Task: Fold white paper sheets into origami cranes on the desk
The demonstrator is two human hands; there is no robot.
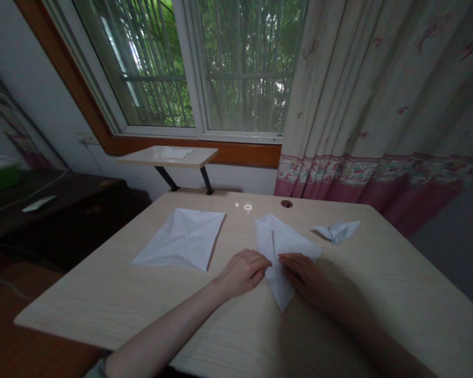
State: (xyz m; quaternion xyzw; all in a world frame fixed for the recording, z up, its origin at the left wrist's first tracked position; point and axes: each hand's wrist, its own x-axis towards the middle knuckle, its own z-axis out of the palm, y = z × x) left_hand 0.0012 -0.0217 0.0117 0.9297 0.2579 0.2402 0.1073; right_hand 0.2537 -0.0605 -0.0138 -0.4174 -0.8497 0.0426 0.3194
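Note:
A partly folded sheet of white paper (pixel 295 236) lies on the table in front of me, one flap folded in with its edge along the middle. My left hand (pixel 246 270) has its fingers curled and closed on the left side of this paper, near the flap's edge. From the other side, my right hand (pixel 305 275) holds the paper with its fingers close together, tips beside the same edge. Its thumb is hidden. To the right rests a small folded paper bird (pixel 336 231) with two spread wings.
Left of my hands lies a creased, unfolded white sheet (pixel 181 236). A raised shelf (pixel 142 155) at the table's (pixel 114 294) back left carries another white paper (pixel 175 153). A round cable hole (pixel 286 203) sits near the back edge, below a curtain (pixel 350 168).

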